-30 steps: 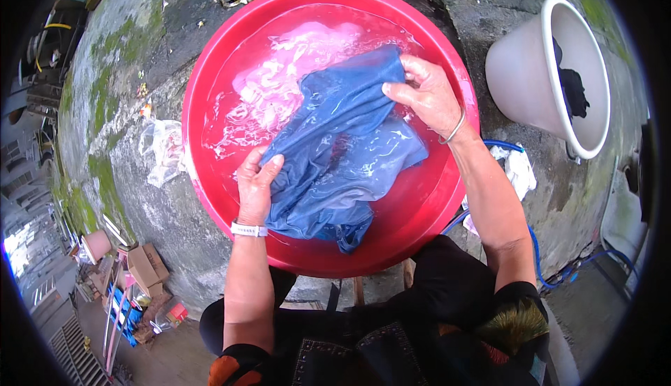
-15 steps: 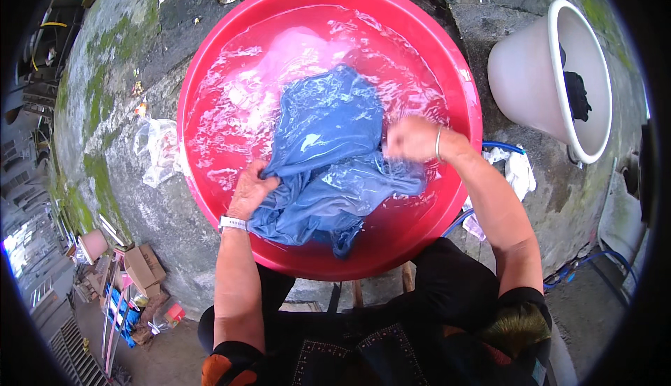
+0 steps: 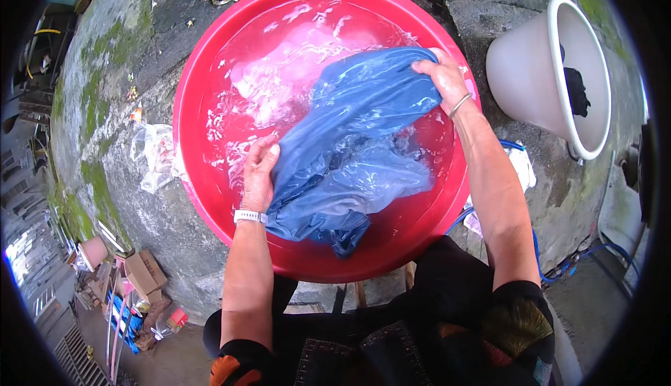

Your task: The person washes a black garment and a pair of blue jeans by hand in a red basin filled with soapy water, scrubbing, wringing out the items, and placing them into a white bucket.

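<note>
A wet blue garment (image 3: 363, 99) stretches across the large red basin (image 3: 192, 85), partly in the water. My right hand (image 3: 449, 82) grips its upper right corner near the basin's right rim, pulling the cloth taut. My left hand (image 3: 258, 176) is beside the garment's left edge, its fingers loosely bent and the thumb apart; it does not appear to grip the cloth. A pale pink cloth (image 3: 279, 75) lies in the water beyond the blue one. The garment's lower folds bunch near the basin's front.
A white bucket (image 3: 521, 71) with dark cloth (image 3: 576, 92) inside lies tipped at the right. Left of the basin is a clear plastic bag (image 3: 155, 155). Blue hose (image 3: 538, 253) runs along the right. A cardboard box (image 3: 145, 274) and clutter lie at the lower left, on mossy concrete.
My right hand has moved up and right, taking hold of the garment's corner and spreading it that way. My left hand has shifted slightly up and seems to have let go of the cloth.
</note>
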Demonstrator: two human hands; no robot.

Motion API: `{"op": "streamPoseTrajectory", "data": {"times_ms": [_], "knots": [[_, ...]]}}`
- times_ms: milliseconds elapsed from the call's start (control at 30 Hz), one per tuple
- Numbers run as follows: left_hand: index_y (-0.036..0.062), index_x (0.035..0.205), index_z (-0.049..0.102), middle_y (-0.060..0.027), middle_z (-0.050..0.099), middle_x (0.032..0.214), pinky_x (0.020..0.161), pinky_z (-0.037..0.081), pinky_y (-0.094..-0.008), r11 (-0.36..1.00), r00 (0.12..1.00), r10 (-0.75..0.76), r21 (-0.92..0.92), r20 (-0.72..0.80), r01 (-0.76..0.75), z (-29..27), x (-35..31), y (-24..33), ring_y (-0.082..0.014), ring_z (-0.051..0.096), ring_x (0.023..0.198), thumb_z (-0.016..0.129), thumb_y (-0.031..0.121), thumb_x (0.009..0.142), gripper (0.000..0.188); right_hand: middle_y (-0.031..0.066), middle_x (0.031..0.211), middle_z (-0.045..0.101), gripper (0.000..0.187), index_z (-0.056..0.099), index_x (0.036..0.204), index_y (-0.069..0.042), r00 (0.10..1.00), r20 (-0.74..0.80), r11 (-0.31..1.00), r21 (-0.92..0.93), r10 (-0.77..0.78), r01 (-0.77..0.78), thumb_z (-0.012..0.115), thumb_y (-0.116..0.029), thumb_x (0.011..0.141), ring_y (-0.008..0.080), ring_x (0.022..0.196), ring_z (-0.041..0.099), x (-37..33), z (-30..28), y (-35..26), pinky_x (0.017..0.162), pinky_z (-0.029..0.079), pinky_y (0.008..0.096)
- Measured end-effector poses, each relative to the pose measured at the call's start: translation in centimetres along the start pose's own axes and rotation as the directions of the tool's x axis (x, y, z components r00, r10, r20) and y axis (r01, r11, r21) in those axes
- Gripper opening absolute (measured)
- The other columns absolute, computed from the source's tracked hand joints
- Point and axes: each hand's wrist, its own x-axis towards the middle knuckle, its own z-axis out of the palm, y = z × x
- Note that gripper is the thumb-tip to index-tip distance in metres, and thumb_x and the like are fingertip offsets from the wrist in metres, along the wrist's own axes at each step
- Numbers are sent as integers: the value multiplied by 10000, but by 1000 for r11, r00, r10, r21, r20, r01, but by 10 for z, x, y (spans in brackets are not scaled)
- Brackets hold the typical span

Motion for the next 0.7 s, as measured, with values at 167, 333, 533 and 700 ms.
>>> {"op": "streamPoseTrajectory", "data": {"times_ms": [167, 333, 533, 700], "knots": [[6, 1468, 402, -166, 582, 1362, 1090, 423, -390, 733, 986, -14, 672, 168, -104, 37, -12, -38, -243, 561, 1258, 730, 213, 891, 695, 154, 1266, 637, 675, 498, 1428, -52, 950, 293, 908, -361, -105, 212, 780, -241, 844, 246, 1217, 578, -5, 47, 44, 1059, 445, 361], [29, 1367, 548, -143, 631, 1306, 1064, 463, -421, 823, 958, -242, -491, 154, 286, 37, -7, -25, -269, 599, 1220, 666, 462, 911, 640, 113, 1062, 707, 391, 698, 1066, -22, 837, 543, 777, -552, 62, 301, 753, -336, 839, 237, 1045, 636, -41, 106, 69, 941, 485, 426], [65, 1415, 487, -104, 616, 1302, 1011, 504, -416, 757, 940, 34, -623, 338, 197, 46, -25, -10, -258, 602, 1175, 417, 547, 1018, 629, 107, 885, 653, 475, 692, 783, -60, 574, 804, 369, -492, -155, 789, 589, -506, 911, 297, 1012, 572, -146, 177, 57, 816, 515, 412], [81, 1364, 522, -87, 634, 1263, 975, 526, -409, 705, 960, -259, -658, 105, 262, 81, -27, -28, -241, 625, 1129, 421, 563, 1015, 604, 115, 736, 703, 416, 729, 807, -136, 613, 752, 157, -593, -243, 790, 501, -461, 930, 324, 695, 699, -117, 184, 53, 680, 561, 463]]}}
